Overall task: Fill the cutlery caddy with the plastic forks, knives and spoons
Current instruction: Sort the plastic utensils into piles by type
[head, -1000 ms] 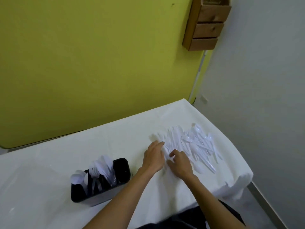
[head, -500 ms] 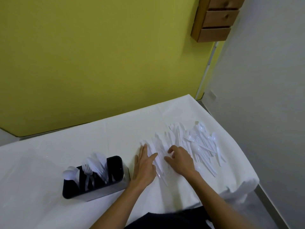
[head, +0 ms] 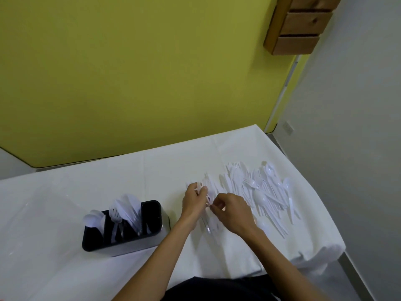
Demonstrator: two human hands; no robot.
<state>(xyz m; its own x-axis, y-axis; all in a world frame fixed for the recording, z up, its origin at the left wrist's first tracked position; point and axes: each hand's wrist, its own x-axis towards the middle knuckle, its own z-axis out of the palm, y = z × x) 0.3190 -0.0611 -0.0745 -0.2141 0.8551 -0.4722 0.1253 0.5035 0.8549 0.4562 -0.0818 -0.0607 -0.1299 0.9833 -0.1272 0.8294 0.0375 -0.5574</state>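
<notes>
A black cutlery caddy (head: 152, 235) with a metal base stands on the white tablecloth at left, holding white spoons (head: 92, 219), a fork (head: 114, 213) and knives (head: 129, 206) in its compartments; its right compartment looks empty. A pile of white plastic cutlery (head: 260, 190) lies spread to the right. My left hand (head: 194, 203) is closed around a bunch of white pieces at the pile's left edge. My right hand (head: 233, 211) pinches at the same bunch, touching the left hand's fingers.
The table (head: 65, 268) with its white cloth ends at right, with grey floor beyond. A yellow-green wall rises behind it. A wooden drawer unit (head: 299, 27) hangs high on the wall at top right.
My left hand went from lying flat on the cloth to curling around several white pieces. My right hand closed into a pinch beside it. The camera view shifted slightly.
</notes>
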